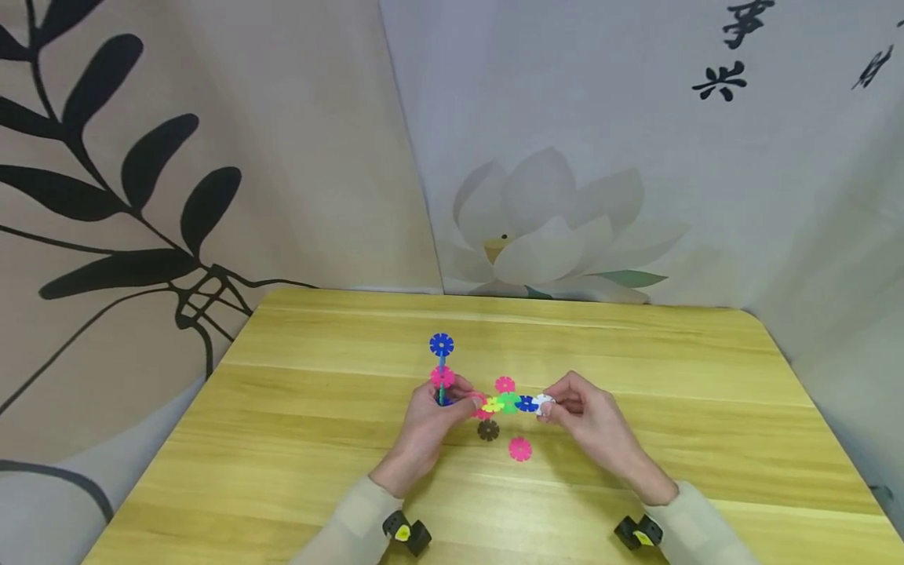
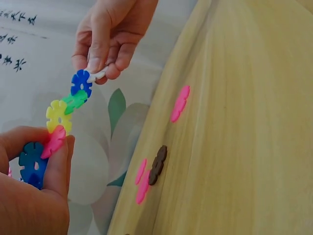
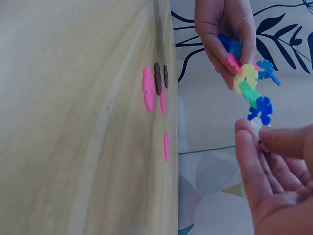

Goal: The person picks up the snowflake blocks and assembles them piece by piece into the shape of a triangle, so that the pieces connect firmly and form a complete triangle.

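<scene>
Both hands hold up a chain of plastic snowflake discs above the table. My left hand (image 1: 421,428) pinches a pink disc (image 2: 55,142) between thumb and finger, beside a dark blue disc (image 2: 32,164). From there the chain runs through a yellow disc (image 2: 58,117), a green disc (image 2: 76,101) and a blue disc (image 2: 81,83). At its far end, thumb and fingers of my right hand (image 1: 600,424) pinch a white disc (image 3: 257,128), partly covered. Another branch stands upright by the left hand, with a pink disc (image 1: 442,377) below a blue disc (image 1: 441,344).
On the wooden table (image 1: 297,463) lie loose discs: a pink one (image 1: 520,449) nearest me, a brown one (image 1: 488,430), and a pink one (image 1: 504,384) behind the chain. The right wrist view shows a second brown disc (image 3: 166,77). A printed cloth backdrop (image 1: 318,157) rises behind the table.
</scene>
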Available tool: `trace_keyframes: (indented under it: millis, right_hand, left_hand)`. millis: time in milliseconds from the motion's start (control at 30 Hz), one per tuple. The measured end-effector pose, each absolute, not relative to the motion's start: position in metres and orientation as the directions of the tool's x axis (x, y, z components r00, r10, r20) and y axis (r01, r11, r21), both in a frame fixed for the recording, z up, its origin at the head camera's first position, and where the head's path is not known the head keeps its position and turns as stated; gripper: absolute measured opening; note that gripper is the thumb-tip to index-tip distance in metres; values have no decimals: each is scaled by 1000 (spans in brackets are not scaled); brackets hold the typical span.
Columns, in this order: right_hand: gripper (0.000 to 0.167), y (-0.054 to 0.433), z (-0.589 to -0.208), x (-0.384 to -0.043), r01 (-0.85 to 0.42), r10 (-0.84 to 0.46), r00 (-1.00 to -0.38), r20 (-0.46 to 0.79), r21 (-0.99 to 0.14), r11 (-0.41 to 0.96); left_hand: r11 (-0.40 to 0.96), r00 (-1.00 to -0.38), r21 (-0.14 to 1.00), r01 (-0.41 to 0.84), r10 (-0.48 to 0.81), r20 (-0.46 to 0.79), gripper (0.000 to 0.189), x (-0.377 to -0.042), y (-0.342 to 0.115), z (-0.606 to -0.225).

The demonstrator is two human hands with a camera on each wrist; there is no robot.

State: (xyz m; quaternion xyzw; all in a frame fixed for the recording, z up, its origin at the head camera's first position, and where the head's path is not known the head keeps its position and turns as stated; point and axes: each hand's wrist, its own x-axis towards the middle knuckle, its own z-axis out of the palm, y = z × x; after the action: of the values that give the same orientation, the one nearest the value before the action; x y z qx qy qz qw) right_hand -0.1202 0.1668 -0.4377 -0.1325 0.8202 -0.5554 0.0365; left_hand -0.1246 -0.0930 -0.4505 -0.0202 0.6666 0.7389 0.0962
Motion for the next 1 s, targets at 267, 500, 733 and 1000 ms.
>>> trace_keyframes:
  millis: [267, 500, 733, 1000]
  right_hand:
    - [43, 176, -441, -122, -144, -292, -955, 49, -939, 314]
    - [33, 173, -441, -128, -248, -373, -923, 91, -883, 398]
    - [28, 159, -439, -136, -185, -488, -871, -56, -883, 432]
    - [16, 146, -448, -132, -141, -595, -796, -111, -922, 360]
  left_hand:
    - [-376, -955, 885, -273, 214, -203, 18, -126, -91, -449]
    - [-478, -921, 794, -375, 287, -262, 46, -125, -95, -450]
    - [-451, -911, 797, -401, 286, -297, 51, -120, -97, -455]
    - [-277, -923, 901, -334, 291, -253, 74, -114, -109, -460]
